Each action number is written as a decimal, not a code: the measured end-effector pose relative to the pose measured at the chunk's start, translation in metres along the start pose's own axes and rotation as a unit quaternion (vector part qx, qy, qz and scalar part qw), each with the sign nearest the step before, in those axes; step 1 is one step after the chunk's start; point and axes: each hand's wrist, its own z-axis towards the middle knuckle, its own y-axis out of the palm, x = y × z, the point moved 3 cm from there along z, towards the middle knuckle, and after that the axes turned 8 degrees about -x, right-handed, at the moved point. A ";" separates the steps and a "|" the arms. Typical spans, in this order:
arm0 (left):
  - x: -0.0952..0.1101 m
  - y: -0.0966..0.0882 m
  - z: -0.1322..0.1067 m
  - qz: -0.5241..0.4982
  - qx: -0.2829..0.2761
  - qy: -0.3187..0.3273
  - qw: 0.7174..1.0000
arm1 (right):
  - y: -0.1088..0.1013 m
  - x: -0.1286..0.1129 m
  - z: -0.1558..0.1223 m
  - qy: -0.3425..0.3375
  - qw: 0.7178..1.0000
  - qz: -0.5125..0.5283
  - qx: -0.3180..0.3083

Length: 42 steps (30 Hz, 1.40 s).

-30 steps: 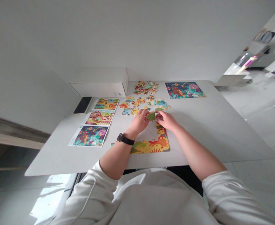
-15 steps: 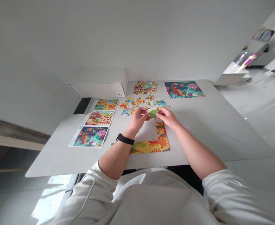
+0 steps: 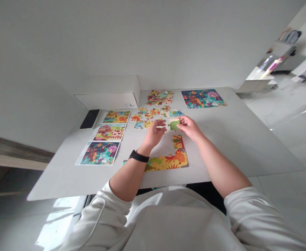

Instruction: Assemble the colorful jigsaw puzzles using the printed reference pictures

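My right hand (image 3: 190,127) pinches a green and cream puzzle piece (image 3: 174,124), held a little above the white table (image 3: 241,139). My left hand (image 3: 155,132), with a black watch on its wrist, hovers just left of the piece with fingers loosely curled and nothing in them. Below both hands lies a partly built yellow and orange puzzle (image 3: 168,158). Loose pieces (image 3: 153,116) are scattered just beyond my fingers.
A heap of pieces (image 3: 160,97) and a finished blue puzzle (image 3: 202,98) lie at the far side. Three picture cards (image 3: 108,134) sit in a column at left, beside a black phone (image 3: 89,119) and a white box (image 3: 108,92).
Both hands lifted the green piece off the table. My left hand let go of it and drew slightly left; my right hand now holds it alone.
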 end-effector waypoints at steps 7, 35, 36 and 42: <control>0.021 0.001 -0.017 0.285 -0.057 0.135 0.947 | -0.017 0.003 0.000 0.020 1.000 -0.014 -0.010; 0.005 0.019 -0.029 0.408 -0.192 0.090 0.888 | -0.007 0.010 -0.005 0.016 0.951 -0.309 -0.016; 0.005 0.020 -0.029 0.410 -0.197 0.086 0.886 | -0.007 0.009 -0.006 0.015 0.948 -0.319 -0.016; 0.003 0.023 -0.030 0.417 -0.202 0.075 0.883 | -0.008 0.006 -0.005 0.007 0.933 -0.358 -0.023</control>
